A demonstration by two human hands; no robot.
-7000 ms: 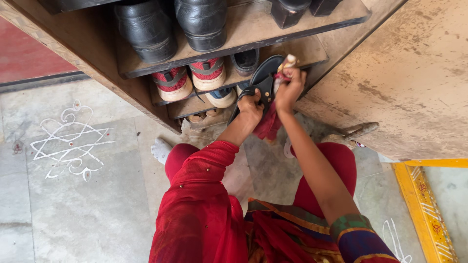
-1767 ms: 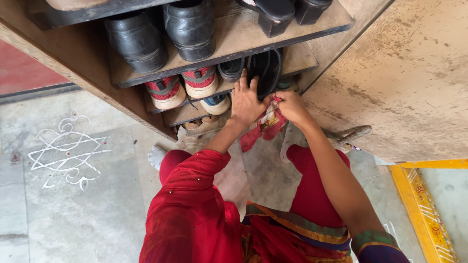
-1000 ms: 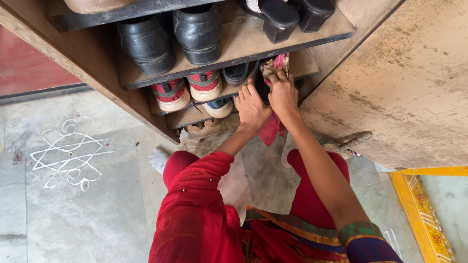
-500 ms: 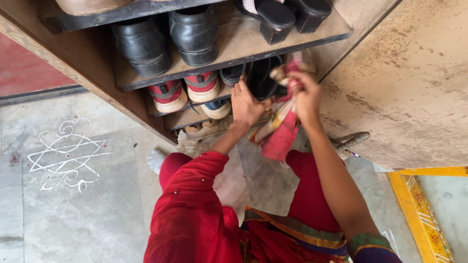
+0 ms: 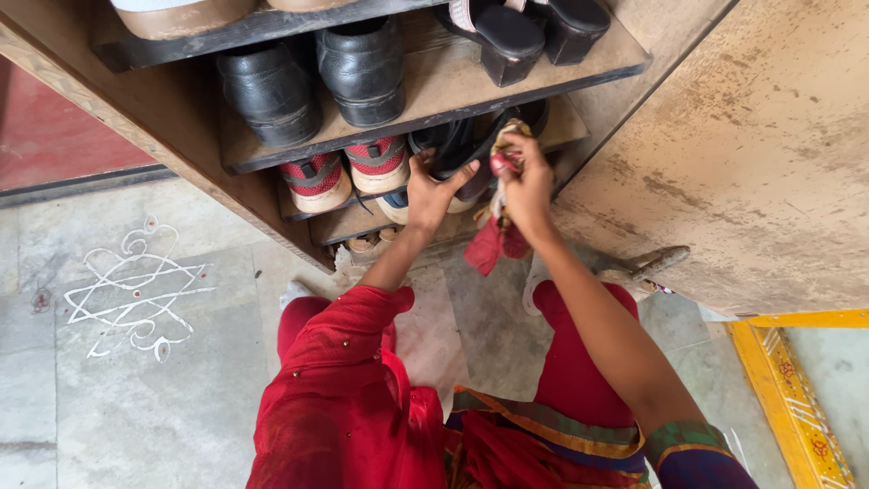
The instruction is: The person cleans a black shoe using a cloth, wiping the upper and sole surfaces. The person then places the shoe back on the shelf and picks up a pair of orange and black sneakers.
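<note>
The cloth point(image 5: 493, 237) has dropped beside the wooden rack point(image 5: 434, 86), over grey stone floor point(image 5: 163, 398).

The person wears red clothes: a loose red top with small shiny dots on the left sleeve point(image 5: 348, 335), and red trousers point(image 5: 579, 362) on both legs. The right sleeve point(image 5: 692, 448) is short, dark blue with a green and orange border, and a folded cloth with orange, green and red stripes lies across the lap. Both forearms are bare.
</note>
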